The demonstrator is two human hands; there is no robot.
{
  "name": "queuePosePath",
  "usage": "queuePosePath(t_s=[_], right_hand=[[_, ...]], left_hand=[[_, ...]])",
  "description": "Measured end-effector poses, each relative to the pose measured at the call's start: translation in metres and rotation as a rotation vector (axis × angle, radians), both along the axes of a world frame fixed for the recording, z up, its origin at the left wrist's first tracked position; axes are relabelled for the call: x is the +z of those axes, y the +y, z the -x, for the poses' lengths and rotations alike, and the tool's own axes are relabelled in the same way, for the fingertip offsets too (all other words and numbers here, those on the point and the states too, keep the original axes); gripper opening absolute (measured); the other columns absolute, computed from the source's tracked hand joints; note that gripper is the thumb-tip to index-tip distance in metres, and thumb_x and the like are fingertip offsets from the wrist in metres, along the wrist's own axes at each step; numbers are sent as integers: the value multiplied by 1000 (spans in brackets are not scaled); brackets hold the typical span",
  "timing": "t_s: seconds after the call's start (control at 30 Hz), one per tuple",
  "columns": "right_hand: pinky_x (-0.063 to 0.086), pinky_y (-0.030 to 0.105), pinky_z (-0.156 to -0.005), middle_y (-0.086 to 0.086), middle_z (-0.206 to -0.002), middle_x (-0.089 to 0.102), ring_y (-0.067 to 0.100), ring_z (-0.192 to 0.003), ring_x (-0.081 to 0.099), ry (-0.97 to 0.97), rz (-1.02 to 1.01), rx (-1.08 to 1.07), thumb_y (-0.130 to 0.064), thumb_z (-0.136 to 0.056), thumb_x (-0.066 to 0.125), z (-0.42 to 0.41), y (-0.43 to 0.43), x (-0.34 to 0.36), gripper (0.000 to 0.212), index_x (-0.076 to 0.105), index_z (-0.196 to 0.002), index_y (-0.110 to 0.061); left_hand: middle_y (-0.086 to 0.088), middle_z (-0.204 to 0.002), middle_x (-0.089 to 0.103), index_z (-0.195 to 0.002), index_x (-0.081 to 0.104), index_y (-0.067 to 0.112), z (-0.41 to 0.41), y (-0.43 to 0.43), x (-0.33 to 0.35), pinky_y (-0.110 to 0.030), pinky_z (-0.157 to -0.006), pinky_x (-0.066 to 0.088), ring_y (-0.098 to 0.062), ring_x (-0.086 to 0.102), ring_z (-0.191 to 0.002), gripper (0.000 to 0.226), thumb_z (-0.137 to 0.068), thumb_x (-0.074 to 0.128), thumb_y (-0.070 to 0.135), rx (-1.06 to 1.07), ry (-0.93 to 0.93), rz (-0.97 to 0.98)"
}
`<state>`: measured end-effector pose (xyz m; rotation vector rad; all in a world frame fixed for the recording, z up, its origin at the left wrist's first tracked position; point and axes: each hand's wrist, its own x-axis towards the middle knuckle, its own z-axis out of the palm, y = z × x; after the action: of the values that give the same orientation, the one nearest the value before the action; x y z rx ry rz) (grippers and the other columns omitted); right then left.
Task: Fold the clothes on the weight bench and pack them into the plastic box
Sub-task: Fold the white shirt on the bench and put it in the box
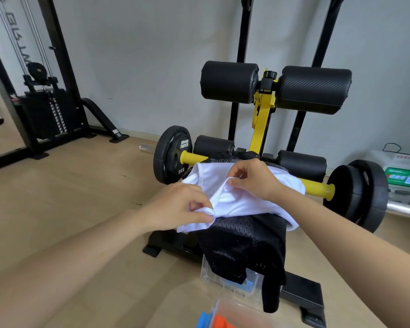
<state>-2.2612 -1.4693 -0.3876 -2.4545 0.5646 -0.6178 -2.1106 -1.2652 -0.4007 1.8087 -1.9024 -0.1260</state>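
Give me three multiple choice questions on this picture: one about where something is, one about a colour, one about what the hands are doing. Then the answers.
1. Where does the black mesh garment hang?
A. Over a chair.
B. Down over the clear plastic box.
C. On a wall hook.

2. What colour is the garment in the hands?
A. Red.
B. Green.
C. White.

3. What are the hands doing?
A. Both pinch the garment.
B. Both lie flat and open.
C. Only one holds it.

Answers:
1 B, its lower edge drapes over the box's rim.
2 C, the white garment shows no other colour.
3 A, the left hand and right hand each pinch a fold.
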Motion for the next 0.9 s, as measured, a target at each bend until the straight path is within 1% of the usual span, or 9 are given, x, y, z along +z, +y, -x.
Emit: queuePosePath(t_s=[0.13,0.2,0.27,0.33,0.5,0.6,0.7,0.8,0.9], right_hand=[[44,12,-57,-5,-73,71,-1,-58,58,3,-12,-14,-17,-85,77,3,-3,0,7,73,-80,-14],[53,19,-58,2,-72,72,10,-59,66,-30,-52,-26,-13,-88,73,3,-3,1,8,72,-80,-11],[58,30,-55,10,-69,71,23,-56,68,-109,-133,-41,-7,-90,69,1,-1,2,10,69,-80,-6],[59,35,-56,14,-67,70,27,-54,67,-195,-171,-64,-2,-89,68,-4,0,5,10,69,-79,-5],[59,29,-74,4,-79,74,20,-72,72,-295,-206,-135,-2,-87,70,-23,-7,9,10,72,-89,-12],[57,28,-87,0,-103,72,17,-91,70,-260,-186,-111,-1,-88,67,-29,-12,7,24,71,-106,-15],[54,34,-96,-1,-130,59,17,-111,63,-128,-225,12,5,-88,62,-27,-14,4,47,60,-130,-16],[54,36,-95,-6,-127,58,18,-112,61,-61,-168,19,3,-87,63,-17,-18,3,48,60,-130,-17],[55,33,-88,-6,-114,66,17,-101,64,-29,-45,11,-6,-84,72,-4,-21,4,31,70,-113,-18]], left_hand=[[2,-75,72,-88,79,24,-12,3,6,-24,-63,50,-11,60,-65,3,-86,77,23,52,429,99],[-10,-76,71,-97,78,20,-21,3,11,-24,-57,50,-15,60,-65,10,-91,71,15,112,561,204],[-15,-81,72,-102,76,20,-31,1,15,-23,-62,52,-16,64,-71,14,-94,68,12,187,648,296],[-12,-86,74,-102,76,19,-38,-2,18,-21,-69,52,-14,66,-78,16,-95,65,9,269,705,365],[15,-73,73,-97,74,15,-52,-21,21,-8,-57,45,6,63,-65,21,-95,59,1,433,871,448],[7,-83,72,-100,74,11,-64,-36,17,-9,-64,49,7,64,-69,19,-95,59,1,523,862,467],[3,-89,72,-101,71,21,-80,-46,1,-27,-85,54,-13,68,-91,28,-93,55,0,679,767,398],[3,-93,73,-89,68,27,-86,-44,-13,-40,-94,54,-26,67,-102,27,-91,52,5,774,713,253],[6,-76,72,-74,71,24,-75,-38,-15,-47,-86,57,-26,68,-87,14,-87,64,25,678,608,134]])
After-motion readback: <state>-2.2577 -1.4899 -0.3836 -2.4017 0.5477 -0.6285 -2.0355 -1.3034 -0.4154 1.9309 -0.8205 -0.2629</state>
